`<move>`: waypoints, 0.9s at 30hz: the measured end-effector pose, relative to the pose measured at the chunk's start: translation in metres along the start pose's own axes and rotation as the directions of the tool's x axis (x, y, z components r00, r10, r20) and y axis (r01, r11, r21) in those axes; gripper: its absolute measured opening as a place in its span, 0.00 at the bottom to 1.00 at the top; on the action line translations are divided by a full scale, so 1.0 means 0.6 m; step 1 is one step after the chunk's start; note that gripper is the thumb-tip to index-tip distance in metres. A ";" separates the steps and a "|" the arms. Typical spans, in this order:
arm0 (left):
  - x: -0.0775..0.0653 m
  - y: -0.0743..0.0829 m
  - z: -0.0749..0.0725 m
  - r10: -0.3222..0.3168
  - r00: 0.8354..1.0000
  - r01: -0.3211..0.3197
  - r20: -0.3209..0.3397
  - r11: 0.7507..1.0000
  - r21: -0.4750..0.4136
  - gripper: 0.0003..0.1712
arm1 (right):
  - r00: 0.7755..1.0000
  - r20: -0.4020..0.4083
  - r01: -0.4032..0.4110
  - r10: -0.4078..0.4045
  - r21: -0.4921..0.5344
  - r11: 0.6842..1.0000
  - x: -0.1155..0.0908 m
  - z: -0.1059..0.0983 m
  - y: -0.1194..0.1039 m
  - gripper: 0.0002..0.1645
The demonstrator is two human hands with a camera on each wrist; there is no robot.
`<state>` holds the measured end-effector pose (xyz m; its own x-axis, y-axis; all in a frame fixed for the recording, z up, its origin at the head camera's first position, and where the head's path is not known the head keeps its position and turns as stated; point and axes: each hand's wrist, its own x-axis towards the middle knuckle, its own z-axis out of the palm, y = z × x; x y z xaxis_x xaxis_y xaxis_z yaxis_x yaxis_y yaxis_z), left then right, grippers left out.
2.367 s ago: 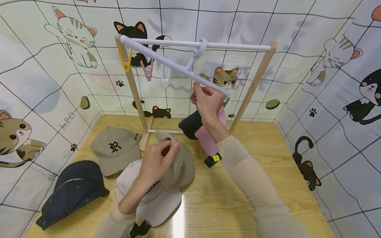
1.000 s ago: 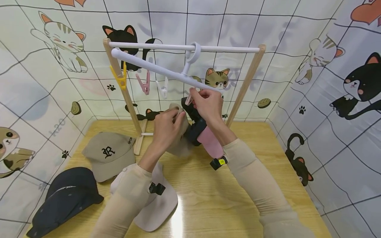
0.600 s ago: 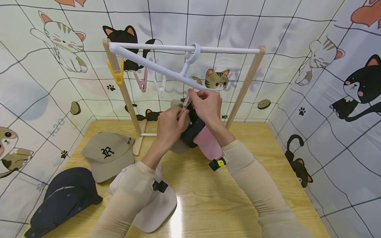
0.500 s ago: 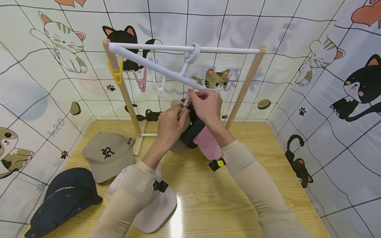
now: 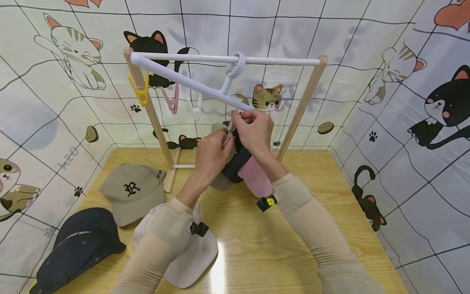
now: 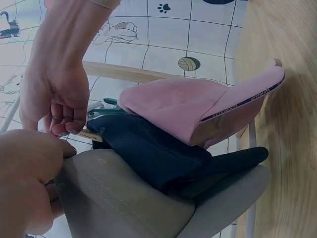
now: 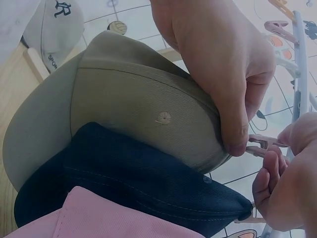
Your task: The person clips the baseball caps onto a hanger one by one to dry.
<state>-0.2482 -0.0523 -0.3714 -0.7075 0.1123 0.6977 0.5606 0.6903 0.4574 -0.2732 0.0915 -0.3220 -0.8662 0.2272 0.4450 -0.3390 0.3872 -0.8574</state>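
Observation:
My left hand (image 5: 213, 153) grips a khaki cap (image 7: 143, 104) by the edge of its crown, and the cap's brim hangs downward. Close beside it, my right hand (image 5: 255, 130) pinches a pale pink clothespin (image 7: 260, 145) under the lilac hanger (image 5: 187, 81). The clothespin's tips meet the cap's edge at my left thumb in the right wrist view. A navy cap (image 6: 143, 144) and a pink cap (image 6: 173, 104) hang just to the right, the navy one against the khaki one. A green clothespin (image 6: 101, 110) shows at the top of these two caps.
The hanger hooks on the rail (image 5: 282, 61) of a wooden rack, tilted down to the right. Yellow (image 5: 141, 92), pink (image 5: 171, 100) and white (image 5: 196, 107) clothespins dangle at its left. On the table lie another khaki cap (image 5: 134, 192), a dark cap (image 5: 82, 245) and a whitish cap (image 5: 194, 261).
My left hand has lifted the khaki cap up and rightward, from over the whitish cap to the pale pink clothespin in my right hand. Over the last half second both hands barely move.

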 end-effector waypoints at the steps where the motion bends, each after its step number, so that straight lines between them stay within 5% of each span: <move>1: 0.000 0.000 0.001 -0.001 1.000 0.001 0.006 1.000 0.002 0.19 | 1.000 0.000 0.000 0.000 0.003 1.000 0.000 0.000 0.000 0.19; 27: 0.012 0.013 0.007 0.030 1.000 -0.030 0.004 0.998 0.051 0.18 | 0.996 0.002 0.087 -0.087 -0.038 0.995 0.001 -0.006 -0.002 0.17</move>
<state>-0.2507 -0.0430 -0.3650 -0.6921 0.1357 0.7089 0.5590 0.7221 0.4076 -0.2722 0.0945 -0.3198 -0.8342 0.1910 0.5174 -0.3987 0.4392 -0.8050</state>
